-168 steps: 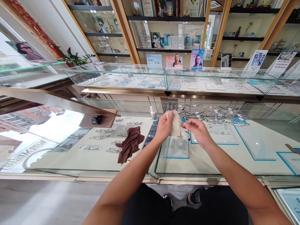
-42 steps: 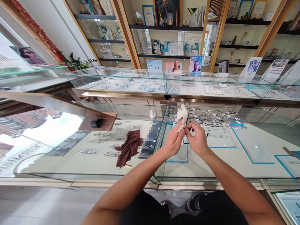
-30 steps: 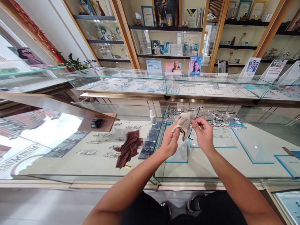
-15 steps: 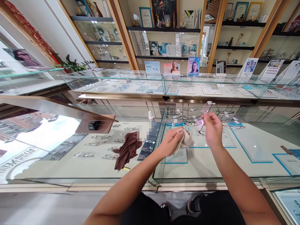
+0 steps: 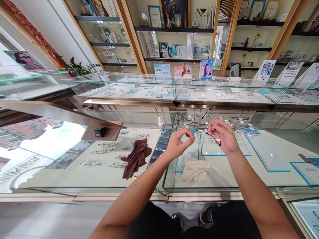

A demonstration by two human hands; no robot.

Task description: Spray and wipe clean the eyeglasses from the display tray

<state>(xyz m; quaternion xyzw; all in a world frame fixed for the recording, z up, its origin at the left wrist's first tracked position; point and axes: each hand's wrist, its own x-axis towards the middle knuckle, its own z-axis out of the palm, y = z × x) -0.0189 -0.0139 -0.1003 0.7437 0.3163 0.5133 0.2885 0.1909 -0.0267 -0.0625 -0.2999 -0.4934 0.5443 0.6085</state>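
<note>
My right hand (image 5: 224, 135) is closed round a thin dark-rimmed pair of glasses (image 5: 211, 127), held up above the glass counter (image 5: 261, 179). One temple arm sticks up past my fingers. My left hand (image 5: 179, 143) hovers just left of it, thumb and forefinger curled into a loose pinch with nothing in them. A beige cleaning cloth (image 5: 195, 170) lies crumpled on the counter top below my hands.
A brown cloth (image 5: 136, 157) and a small spray bottle (image 5: 161, 124) sit on the left counter. Rows of glasses (image 5: 231, 122) lie in the case beyond my hands. A wooden panel with a black device (image 5: 100, 131) stands at left. Display cases and shelves fill the back.
My left hand has let go of the beige cloth, which now lies on the counter. That hand has risen toward the glasses. My right hand holds the glasses in much the same place.
</note>
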